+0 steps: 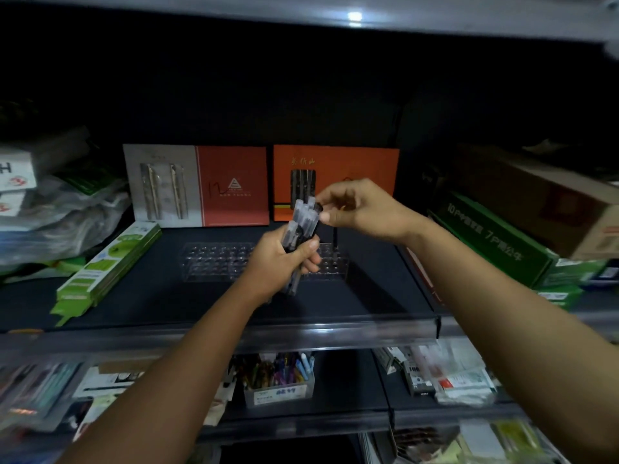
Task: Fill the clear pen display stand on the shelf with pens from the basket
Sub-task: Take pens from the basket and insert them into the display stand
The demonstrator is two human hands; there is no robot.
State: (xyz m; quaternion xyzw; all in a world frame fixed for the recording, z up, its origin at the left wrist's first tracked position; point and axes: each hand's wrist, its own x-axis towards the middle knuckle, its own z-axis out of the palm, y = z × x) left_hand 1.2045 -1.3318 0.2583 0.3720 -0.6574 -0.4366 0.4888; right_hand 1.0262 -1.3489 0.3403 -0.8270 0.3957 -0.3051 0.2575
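the dark shelf board (140, 306) runs across the middle of the view, dimly lit, with a clear plastic rail along its front edge. the clear pen display stand (214, 261) sits on it near the centre, its rows of holes mostly showing bare; one dark pen (335, 241) stands upright at its 2 o'clock corner.

above the stand, the left hand (283, 259) is wrapped around a bundle of pens (301, 226), caps pointing up toward 12 o'clock and tips poking out below the fist. the right hand (360, 209), at 2 o'clock from the bundle, pinches the cap end of one pen at the top of the bundle between thumb and forefinger.

leaning on the back wall at 12 o'clock are a grey and red gift box (196, 185) and, just beside it, an orange gift box (348, 165). at 9 o'clock from the stand lies a green and white pack (110, 262), with crumpled plastic bags (67, 216) behind it. at 3 o'clock sit a long green carton (492, 236) and a brown cardboard box (549, 202) on top of it.

on the lower shelf at 6 o'clock, a small tub of coloured pens (278, 380) stands among blurred stationery packs. the basket is not in sight.
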